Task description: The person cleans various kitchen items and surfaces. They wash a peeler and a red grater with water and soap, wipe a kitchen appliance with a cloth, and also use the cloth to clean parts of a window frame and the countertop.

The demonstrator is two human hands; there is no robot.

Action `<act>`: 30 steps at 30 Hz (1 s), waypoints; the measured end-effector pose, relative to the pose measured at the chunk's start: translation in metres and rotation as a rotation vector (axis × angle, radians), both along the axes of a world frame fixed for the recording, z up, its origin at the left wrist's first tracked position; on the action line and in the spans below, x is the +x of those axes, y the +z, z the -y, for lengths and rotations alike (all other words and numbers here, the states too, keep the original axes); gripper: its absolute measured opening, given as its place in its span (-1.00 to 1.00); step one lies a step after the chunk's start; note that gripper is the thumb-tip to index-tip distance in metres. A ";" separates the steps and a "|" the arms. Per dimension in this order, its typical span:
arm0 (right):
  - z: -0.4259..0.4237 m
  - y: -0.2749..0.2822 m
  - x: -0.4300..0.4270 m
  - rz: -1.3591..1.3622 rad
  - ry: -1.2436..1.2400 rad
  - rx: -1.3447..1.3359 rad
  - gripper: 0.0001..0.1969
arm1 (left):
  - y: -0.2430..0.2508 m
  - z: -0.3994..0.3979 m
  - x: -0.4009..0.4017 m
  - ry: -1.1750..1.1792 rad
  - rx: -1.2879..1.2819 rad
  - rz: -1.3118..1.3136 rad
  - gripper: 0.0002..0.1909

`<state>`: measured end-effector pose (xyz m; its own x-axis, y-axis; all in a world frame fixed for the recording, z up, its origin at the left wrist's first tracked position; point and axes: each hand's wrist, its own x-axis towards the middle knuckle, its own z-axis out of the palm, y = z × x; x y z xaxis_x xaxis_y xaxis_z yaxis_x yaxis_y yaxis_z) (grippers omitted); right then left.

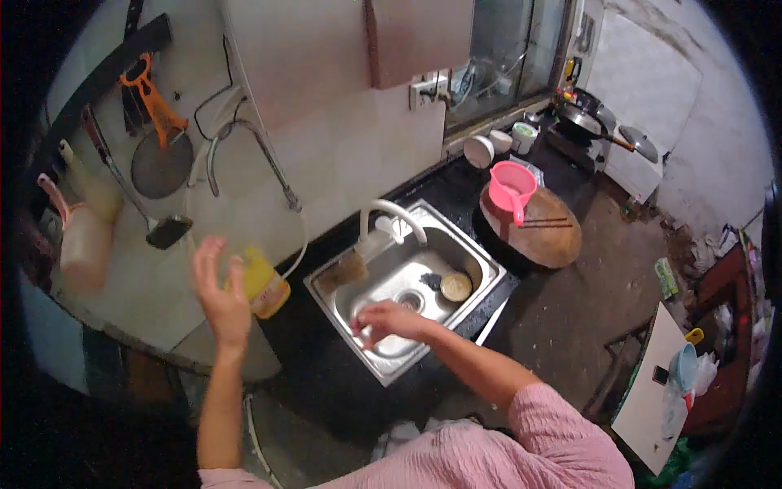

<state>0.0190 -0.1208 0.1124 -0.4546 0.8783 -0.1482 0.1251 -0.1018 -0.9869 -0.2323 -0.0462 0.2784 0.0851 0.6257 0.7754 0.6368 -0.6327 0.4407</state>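
My left hand (pixel 223 299) is raised at the left of the sink with its fingers spread and nothing in it. Just beyond it, a yellow plastic jug (pixel 267 290) bearing a label stands on the black counter; the hand partly covers it. Over the near left part of the steel sink (pixel 360 360) hovers my right hand (pixel 388 324), fingers loosely bent and apart, with no object visible in it. In the basin's far right corner rests a round pale gold lid or bowl (pixel 456 286), beside a dark scrap (pixel 431 281). A white faucet (pixel 397 214) arches over the basin.
A pink dipper (pixel 513 186) and chopsticks (pixel 545 222) lie on a round wooden board (pixel 550 244) right of the sink. White bowls (pixel 478 151) stand behind. A spatula (pixel 168 232) and strainer (pixel 162 162) hang at left. A wok (pixel 580 119) sits at far right.
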 end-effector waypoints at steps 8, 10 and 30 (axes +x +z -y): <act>0.104 -0.078 0.094 0.709 0.120 0.192 -0.64 | -0.164 0.129 -0.034 0.194 -0.588 0.416 -0.70; 0.127 -0.059 0.128 0.862 0.115 0.090 -0.65 | -0.195 0.158 -0.018 0.246 -0.592 0.451 -0.62; 0.376 -0.197 0.370 0.896 -0.583 -0.438 -0.69 | -0.222 0.162 0.327 -0.676 -1.060 0.419 -0.83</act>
<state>0.3888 -0.4966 -0.0843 0.4255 0.7135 -0.5567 0.5836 -0.6865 -0.4338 0.0947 -0.2086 0.0560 0.4932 0.8698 -0.0153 0.0296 0.0008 0.9996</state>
